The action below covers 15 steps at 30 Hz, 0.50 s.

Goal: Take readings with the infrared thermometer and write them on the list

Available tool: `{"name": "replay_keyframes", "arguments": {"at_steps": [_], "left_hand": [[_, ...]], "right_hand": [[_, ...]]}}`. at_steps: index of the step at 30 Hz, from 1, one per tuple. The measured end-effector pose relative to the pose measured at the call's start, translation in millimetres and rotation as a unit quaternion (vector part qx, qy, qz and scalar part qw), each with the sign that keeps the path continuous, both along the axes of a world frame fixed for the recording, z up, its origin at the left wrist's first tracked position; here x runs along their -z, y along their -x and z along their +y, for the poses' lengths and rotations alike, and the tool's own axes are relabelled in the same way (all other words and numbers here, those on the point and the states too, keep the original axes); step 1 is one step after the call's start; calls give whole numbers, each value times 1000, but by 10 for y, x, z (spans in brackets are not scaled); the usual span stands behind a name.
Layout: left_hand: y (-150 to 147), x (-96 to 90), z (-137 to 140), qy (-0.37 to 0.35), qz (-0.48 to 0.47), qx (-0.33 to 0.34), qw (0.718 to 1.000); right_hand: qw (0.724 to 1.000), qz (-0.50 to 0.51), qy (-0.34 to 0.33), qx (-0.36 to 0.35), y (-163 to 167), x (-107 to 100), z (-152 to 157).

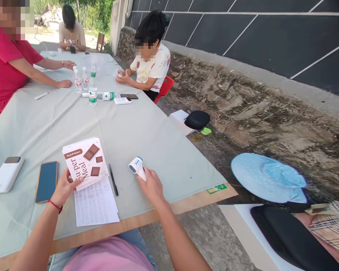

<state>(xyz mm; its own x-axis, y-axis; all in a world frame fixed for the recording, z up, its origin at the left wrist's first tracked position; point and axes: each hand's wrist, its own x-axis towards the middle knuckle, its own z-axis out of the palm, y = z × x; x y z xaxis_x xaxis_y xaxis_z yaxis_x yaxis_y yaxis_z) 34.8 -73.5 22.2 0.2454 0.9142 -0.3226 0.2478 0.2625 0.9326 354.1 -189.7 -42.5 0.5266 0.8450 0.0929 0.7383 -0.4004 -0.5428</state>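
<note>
My left hand [64, 188] grips the lower left corner of a white box [86, 162] printed with brown chocolate pieces and the words "NutriMotion" and "Meal". The box is tilted up above a sheet of handwritten paper [96, 207] and hides its upper part. In my right hand [153, 184] is a white and blue infrared thermometer [137, 167], held by its handle with its head pointing away to the left. A black pen [113, 180] lies between the two hands, along the right side of the paper.
A phone [46, 182] and a white power bank [7, 175] lie at left on the cloth-covered table [158, 143]. Water bottles [93, 90] stand farther back, one on its side. Several people sit or lean around the table. A blue hat [267, 177] is at right.
</note>
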Motion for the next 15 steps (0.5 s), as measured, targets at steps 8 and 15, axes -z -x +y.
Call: {"name": "replay_keyframes", "arguments": {"at_steps": [8, 15], "left_hand": [[-51, 79, -25, -95, -33, -21, 995], [-191, 50, 539, -263, 36, -96, 959]], "right_hand": [[989, -32, -63, -131, 690, 9, 127], [982, -43, 25, -181, 1198, -52, 193]]}}
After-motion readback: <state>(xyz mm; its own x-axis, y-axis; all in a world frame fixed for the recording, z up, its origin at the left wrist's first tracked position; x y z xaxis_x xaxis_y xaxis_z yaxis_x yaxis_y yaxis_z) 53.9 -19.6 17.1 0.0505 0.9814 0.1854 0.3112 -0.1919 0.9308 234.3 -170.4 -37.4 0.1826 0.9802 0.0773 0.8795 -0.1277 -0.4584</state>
